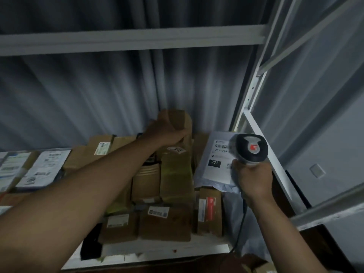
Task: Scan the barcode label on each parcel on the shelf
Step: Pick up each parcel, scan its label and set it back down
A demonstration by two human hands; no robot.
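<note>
Left fingers: curled round brown parcel [178, 123], left hand [165, 132] lifted near shelf [157, 251] back edge.
Right fingers: right hand [253, 181] gripping scanner [251, 149], aimed at grey mailer [215, 160], right corner.

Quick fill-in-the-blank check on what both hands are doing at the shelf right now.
1. The right hand grips the ____.
2. The left hand holds a tall ____ box.
3. The white label shows the number ____ on black.
4. The scanner button is ____.

Missing: scanner; brown; 231; red
</note>
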